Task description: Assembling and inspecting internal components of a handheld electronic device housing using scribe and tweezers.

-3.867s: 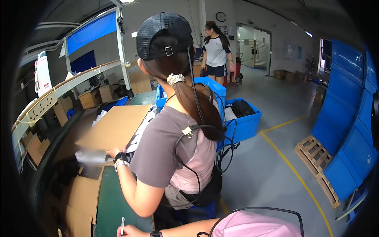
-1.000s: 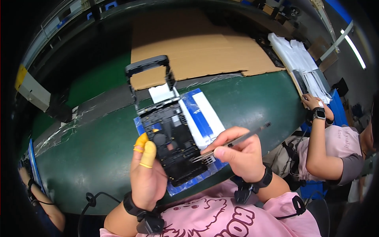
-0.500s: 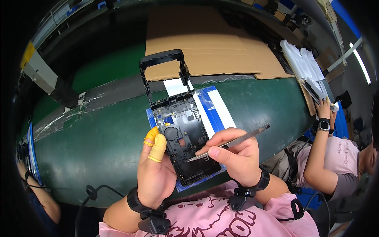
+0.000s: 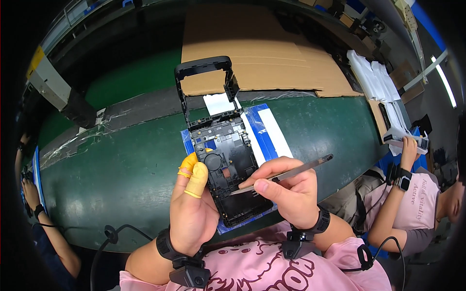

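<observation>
My left hand [image 4: 193, 203], with yellow finger cots on its thumb and a finger, grips the left edge of a black plastic housing [image 4: 235, 165]. The housing has an open frame at its far end and a ribbed inner side facing up. In my right hand [image 4: 291, 191] is a pair of metal tweezers [image 4: 303, 167], held slantwise. Their tips reach the lower middle of the housing; whether they pinch anything is too small to tell. Beneath the housing lie a blue-and-white sheet [image 4: 274, 133] and clear plastic film.
A brown cardboard sheet [image 4: 257, 53] lies at the far side of the green table [image 4: 107, 189]. A grey post [image 4: 53, 89] stands at the left. On the right a co-worker [image 4: 405, 203] handles a wrapped item; another person's arm [image 4: 51, 237] shows at the left edge.
The housing and my left hand have shifted slightly right. The tweezers stay over the same area of it. The co-worker on the right has lowered their hands with the wrapped item.
</observation>
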